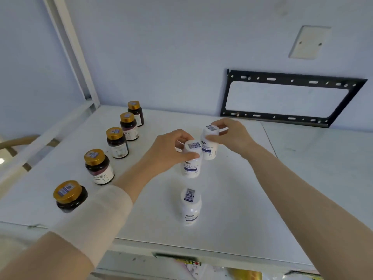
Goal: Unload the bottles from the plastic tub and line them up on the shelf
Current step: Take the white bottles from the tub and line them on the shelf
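Two white bottles with blue labels stand close together in the middle of the white shelf (232, 199). My left hand (171, 150) grips the nearer white bottle (191, 166) by its cap. My right hand (230, 136) grips the farther white bottle (210, 148) round its top. A third white bottle (189, 207) stands free nearer the front edge. Several dark bottles with gold caps (99, 166) stand in a row along the left side. The plastic tub is out of view.
A white shelf post (70, 47) rises at the back left. A black metal bracket (290, 98) hangs on the wall behind the shelf, right of centre. The shelf's front edge (201, 247) runs below the bottles, with coloured items beneath it.
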The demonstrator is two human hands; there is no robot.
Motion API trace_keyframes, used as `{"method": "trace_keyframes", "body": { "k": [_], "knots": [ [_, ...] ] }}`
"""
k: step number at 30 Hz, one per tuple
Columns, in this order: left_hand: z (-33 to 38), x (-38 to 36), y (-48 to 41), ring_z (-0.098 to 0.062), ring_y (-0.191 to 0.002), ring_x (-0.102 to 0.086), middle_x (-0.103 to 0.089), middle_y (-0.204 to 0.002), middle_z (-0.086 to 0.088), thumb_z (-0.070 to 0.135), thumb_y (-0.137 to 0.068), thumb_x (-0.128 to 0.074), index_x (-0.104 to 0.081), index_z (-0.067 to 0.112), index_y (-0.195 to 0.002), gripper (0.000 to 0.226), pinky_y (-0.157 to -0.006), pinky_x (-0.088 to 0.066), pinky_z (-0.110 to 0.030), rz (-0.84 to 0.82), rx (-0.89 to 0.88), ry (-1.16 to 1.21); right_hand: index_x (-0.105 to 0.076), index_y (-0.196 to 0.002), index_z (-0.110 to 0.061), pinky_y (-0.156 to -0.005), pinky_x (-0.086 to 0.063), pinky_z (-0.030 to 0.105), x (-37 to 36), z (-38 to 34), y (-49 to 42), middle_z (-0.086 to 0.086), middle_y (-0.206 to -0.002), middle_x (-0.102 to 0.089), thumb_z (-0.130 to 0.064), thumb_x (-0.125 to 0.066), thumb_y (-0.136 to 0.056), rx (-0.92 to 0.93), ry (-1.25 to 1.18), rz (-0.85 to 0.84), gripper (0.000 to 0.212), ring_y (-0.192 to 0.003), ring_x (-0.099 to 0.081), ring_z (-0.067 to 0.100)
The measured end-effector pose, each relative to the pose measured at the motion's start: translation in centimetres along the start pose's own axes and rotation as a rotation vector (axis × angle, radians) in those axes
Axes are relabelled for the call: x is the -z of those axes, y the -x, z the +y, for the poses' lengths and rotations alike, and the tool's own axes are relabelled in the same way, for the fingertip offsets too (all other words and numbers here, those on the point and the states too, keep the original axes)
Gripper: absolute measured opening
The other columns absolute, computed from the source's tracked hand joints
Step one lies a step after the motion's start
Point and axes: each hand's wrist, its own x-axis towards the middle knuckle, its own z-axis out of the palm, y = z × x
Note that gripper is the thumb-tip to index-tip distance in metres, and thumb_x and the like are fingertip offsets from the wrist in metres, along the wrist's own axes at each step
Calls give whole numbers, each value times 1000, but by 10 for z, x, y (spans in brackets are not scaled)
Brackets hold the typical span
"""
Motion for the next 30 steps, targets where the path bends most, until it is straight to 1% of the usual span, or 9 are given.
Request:
{"method": "trace_keyframes", "body": {
  "k": [3, 6, 10, 14, 16, 20, 23, 27, 30],
  "knots": [
    [-15, -3, -6, -11, -90, -65, -68, -96, 8, 15, -68, -79, -61, 23, -95, 34, -77, -55, -22, -55, 11, 24, -62, -109, -11, -62, -41, 13, -14, 9, -14, -1, -101, -62, -16, -77, -72, -11, -17, -50, 40, -80, -56, 10],
    [-25, -5, -10, -4, -88, -64, -66, -92, 15, 14, -68, -79, -60, 31, -89, 32, -75, -54, -17, -93, 26, 49, -61, -111, -10, -65, -43, 12, -25, 14, -27, -2, -100, -61, -15, -77, -72, -8, -21, -87, 42, -84, -57, 14],
    [-33, -9, -12, 6, -85, -62, -66, -94, 15, 15, -68, -79, -62, 26, -95, 34, -71, -52, -10, -114, 53, 79, -60, -113, -10, -65, -42, 10, -35, 17, -41, -2, -100, -60, -14, -76, -72, -7, -14, -114, 43, -85, -56, 14],
    [-36, -12, -12, 3, -89, -62, -65, -96, 13, 13, -67, -79, -61, 24, -98, 37, -69, -50, -6, -123, 57, 100, -60, -113, -11, -67, -44, 12, -40, 19, -49, -2, -102, -60, -13, -76, -73, -8, -38, -125, 43, -87, -56, 14],
    [-36, -13, -11, 2, -88, -61, -65, -96, 12, 12, -68, -79, -61, 23, -99, 38, -68, -48, -5, -129, 58, 108, -60, -113, -12, -70, -45, 16, -41, 20, -52, -2, -103, -61, -12, -76, -73, -3, -44, -137, 43, -87, -56, 14],
    [-36, -15, -9, 12, -79, -60, -64, -93, 19, 15, -67, -80, -61, 23, -100, 40, -67, -45, -2, -128, 54, 103, -60, -112, -14, -80, -48, 26, -42, 21, -53, -3, -104, -61, -11, -75, -73, 12, -59, -180, 42, -90, -57, 15],
    [-36, -16, -8, 15, -78, -59, -63, -93, 21, 15, -67, -80, -60, 22, -100, 40, -65, -44, 0, -121, 64, 100, -59, -112, -15, -85, -49, 30, -40, 23, -53, -1, -108, -62, -12, -75, -73, 15, -62, -195, 42, -93, -58, 15],
    [-35, -17, -5, 14, -80, -59, -63, -93, 21, 17, -67, -80, -59, 23, -102, 41, -65, -44, -1, -116, 63, 73, -59, -112, -16, -89, -49, 32, -39, 26, -51, 4, -116, -63, -12, -75, -73, 16, -87, -218, 43, -95, -58, 16],
    [-35, -17, -4, 17, -80, -57, -61, -93, 22, 18, -68, -80, -58, 23, -104, 42, -65, -43, 1, -121, 65, 55, -58, -111, -18, -89, -48, 30, -39, 27, -52, 3, -118, -62, -12, -75, -74, 25, -93, -223, 41, -97, -58, 15]
  ]
}}
